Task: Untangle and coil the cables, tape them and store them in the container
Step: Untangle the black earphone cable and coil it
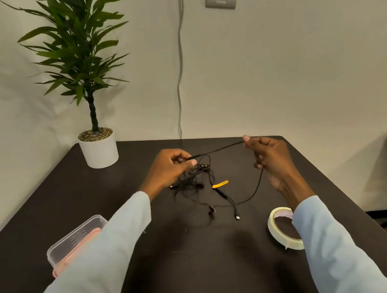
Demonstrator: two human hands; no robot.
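A knot of thin black cables (194, 178) lies in the middle of the dark table (200, 265). My left hand (170, 170) pinches one black cable just above the knot. My right hand (268, 156) grips the same cable farther right, so a stretch of it runs taut between both hands. From my right hand the cable hangs down and curves back across the table. A plug end (237, 217) and an earbud (211, 210) lie loose in front. A roll of cream tape (283, 228) sits at the right, partly behind my sleeve. The clear container (75, 239) stands at the left.
A yellow cable tie (220, 184) lies beside the knot. A potted plant in a white pot (98, 148) stands at the table's far left corner. A grey cord (179, 59) runs down the wall behind. The table's right edge drops to the floor.
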